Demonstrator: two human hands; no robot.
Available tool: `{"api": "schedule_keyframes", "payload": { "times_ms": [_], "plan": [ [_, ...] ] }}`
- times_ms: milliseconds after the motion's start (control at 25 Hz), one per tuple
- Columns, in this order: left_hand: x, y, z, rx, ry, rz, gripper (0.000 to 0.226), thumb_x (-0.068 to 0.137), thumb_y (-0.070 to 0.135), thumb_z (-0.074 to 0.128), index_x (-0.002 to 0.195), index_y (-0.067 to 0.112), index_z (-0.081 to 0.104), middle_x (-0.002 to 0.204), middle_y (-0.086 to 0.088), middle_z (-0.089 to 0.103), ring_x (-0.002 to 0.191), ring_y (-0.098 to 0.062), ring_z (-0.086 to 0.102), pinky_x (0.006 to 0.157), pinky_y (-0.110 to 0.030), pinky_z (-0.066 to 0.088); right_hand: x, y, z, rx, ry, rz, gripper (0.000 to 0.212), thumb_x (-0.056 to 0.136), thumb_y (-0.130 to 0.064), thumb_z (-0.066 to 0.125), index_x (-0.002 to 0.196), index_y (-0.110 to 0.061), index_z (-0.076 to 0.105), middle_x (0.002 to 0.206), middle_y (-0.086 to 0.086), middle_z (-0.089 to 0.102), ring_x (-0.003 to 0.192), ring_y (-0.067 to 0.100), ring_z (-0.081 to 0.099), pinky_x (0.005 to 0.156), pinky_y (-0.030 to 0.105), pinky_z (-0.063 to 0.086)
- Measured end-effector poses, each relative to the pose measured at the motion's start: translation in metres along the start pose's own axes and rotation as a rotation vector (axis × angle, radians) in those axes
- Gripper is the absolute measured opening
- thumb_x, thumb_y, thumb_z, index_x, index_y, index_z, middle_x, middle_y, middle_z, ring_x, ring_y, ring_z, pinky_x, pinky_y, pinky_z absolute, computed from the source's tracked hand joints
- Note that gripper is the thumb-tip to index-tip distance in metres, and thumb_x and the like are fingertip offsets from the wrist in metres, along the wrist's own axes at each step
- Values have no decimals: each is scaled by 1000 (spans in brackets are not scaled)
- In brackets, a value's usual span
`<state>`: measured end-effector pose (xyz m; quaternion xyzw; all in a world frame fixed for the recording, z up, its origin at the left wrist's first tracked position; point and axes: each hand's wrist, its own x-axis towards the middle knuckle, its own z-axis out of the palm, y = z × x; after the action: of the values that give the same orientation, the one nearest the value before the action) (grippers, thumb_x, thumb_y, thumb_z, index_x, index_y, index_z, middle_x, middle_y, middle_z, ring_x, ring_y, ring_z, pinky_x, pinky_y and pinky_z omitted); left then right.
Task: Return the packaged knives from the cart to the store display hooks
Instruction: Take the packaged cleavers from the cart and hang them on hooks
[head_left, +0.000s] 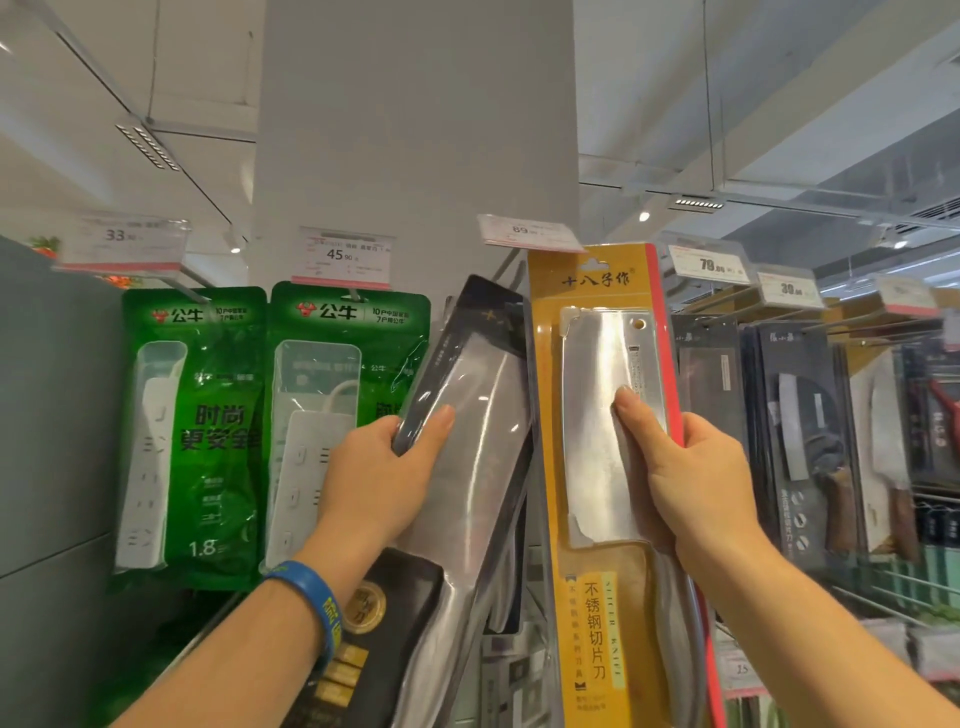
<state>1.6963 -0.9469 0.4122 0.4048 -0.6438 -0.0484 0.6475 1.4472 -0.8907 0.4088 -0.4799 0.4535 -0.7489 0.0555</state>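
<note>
My right hand (685, 478) grips a yellow-carded cleaver package (597, 291) by its right edge, thumb on the blade blister, holding it upright. Its top sits just below the price tag marked 89 (530, 232) and the metal display hook (506, 270) behind it. My left hand (384, 467) holds a black-carded knife package (467, 415) that hangs tilted to the right of the green packs. The black pack's top is near the same hook, and I cannot tell whether it hangs on it.
Two green power-strip packs (192, 431) (337, 374) hang at left under tags 33 and 45.90. More black knife packages (800, 426) hang on hooks at right. A white pillar (415, 130) rises behind the display. A grey panel (52, 415) stands at far left.
</note>
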Motion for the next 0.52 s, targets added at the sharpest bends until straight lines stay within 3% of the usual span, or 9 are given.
{"api": "schedule_keyframes", "payload": {
  "times_ms": [80,200,360,520],
  "plan": [
    [-2,-4,-4,-36,26,-15,60,80,75,52,70,18,66,63,3,67,58,-12,63,51,-41,49,-1,-1,0,35,-23,-3,67,68,-83,68,82,-17,69,60,-7,68,50,11,64,42,27,48],
    [0,6,-9,-6,58,65,59,80,79,50,64,22,61,61,18,64,54,-2,58,46,-21,37,2,-2,-1,55,-13,-27,66,71,-79,68,85,-14,69,62,-12,68,49,2,62,39,12,41],
    [12,24,0,-22,69,85,55,84,70,55,58,23,54,56,22,59,53,1,55,48,-23,32,2,0,-1,36,-3,-7,79,68,-83,66,87,-7,68,69,1,69,52,7,62,41,18,42],
    [13,16,7,0,42,130,57,83,73,54,59,21,55,57,15,60,53,-2,55,49,-27,35,-1,7,-8,58,-10,22,74,69,-79,69,86,-7,66,57,-7,65,42,2,58,37,15,40]
  ]
}}
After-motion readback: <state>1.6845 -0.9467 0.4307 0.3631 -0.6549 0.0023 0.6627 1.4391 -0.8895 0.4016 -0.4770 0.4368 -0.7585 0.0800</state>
